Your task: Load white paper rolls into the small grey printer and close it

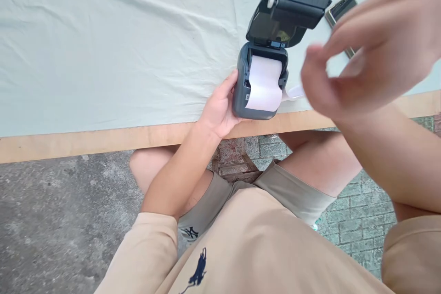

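Viewed remotely, I see the left hand (220, 108) clasping a dark grey, rounded plastic printer (240, 96) at the pale wooden table edge (86, 143), its black lid (263, 25) hinged open, exposing a white paper roll (265, 82). The blurred right hand (382, 50) hangs nearby, curled; I cannot tell whether it holds anything.

Phone (342, 10) on cloth-draped (120, 46) wooden table (103, 142)

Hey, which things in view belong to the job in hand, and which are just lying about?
Seems to belong:
Dark grey, rounded plastic printer, its lid open, held in the left grip
Wide white paper roll inside it
Pale curled strip beside it, probably

Seems just lying about:
Dark-screened rectangular phone with pale edges, partly hidden behind the right grip
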`<state>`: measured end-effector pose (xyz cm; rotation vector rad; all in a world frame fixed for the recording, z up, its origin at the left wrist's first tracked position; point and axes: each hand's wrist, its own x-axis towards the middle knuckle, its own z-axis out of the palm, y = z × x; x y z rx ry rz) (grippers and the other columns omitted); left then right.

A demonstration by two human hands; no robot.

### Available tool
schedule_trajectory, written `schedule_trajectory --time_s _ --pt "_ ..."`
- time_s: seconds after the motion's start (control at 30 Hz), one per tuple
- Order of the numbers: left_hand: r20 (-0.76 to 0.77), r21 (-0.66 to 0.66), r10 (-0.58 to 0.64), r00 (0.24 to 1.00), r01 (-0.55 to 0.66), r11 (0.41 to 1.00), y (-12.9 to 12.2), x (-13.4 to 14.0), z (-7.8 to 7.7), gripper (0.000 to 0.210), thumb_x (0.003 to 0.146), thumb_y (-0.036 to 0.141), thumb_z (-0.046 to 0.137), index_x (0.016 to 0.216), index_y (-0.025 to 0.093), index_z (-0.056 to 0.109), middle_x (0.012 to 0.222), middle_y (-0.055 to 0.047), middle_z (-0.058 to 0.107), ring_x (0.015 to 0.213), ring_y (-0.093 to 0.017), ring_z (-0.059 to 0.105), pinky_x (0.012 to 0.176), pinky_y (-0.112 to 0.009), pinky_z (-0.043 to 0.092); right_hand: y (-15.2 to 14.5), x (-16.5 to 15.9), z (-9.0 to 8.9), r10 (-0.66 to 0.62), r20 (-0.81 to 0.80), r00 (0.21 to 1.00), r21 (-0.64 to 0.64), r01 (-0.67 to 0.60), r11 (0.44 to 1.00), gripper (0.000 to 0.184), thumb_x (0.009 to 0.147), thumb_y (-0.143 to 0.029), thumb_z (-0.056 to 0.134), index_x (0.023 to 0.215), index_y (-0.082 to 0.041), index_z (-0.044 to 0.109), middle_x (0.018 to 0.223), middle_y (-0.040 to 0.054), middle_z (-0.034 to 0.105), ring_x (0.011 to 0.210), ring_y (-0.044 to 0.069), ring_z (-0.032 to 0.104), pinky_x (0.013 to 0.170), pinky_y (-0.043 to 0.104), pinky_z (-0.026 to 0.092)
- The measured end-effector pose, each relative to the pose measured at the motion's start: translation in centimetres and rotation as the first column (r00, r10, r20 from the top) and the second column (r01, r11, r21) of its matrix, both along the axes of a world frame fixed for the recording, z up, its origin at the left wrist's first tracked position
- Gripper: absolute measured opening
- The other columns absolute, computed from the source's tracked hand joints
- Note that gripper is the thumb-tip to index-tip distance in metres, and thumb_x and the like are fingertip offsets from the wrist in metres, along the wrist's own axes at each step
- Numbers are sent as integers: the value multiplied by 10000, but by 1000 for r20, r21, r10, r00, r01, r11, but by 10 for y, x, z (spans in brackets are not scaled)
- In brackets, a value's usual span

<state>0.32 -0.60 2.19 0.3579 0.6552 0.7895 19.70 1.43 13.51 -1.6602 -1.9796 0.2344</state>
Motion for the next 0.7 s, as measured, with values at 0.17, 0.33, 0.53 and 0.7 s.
schedule_trajectory --time_s 0.17,0.33,0.53,0.7 --pt "6 1 2 1000 -2 1000 -2 3 6 369 1107 533 499 1257 272 713 1194 -43 855 1398 -399 784 930 -524 782 -10 -3 -7 152 424 893 -69 -135 988 235 919 -403 652 1107 -310 759 933 43 763 767 229 629 649 377 375" --pt "-3 43 27 1000 -27 999 -4 2 7 427 1133 612 461 1270 285 699 1213 -28 844 1449 -367 763 1040 -519 749 12 5 -19 306 476 825 -201 -237 951 181 866 -417 772 979 -289 713 823 27 681 632 160 393 603 324 278" --pt "28 113 2 1000 -5 994 -7 -3 5 460 916 550 877 1254 316 671 1182 -16 824 1369 -358 793 1092 -546 747 28 -18 -6 270 505 820 -412 -46 910 226 740 -335 855 818 -272 652 878 57 670 750 213 489 644 376 366" --pt "35 45 31 999 -32 998 -6 -2 6 323 990 513 779 1195 286 675 1262 -27 829 1414 -354 773 1097 -552 747 5 1 20 201 185 962 -213 -160 964 270 702 -325 817 967 -302 776 888 39 694 692 180 507 626 399 392"
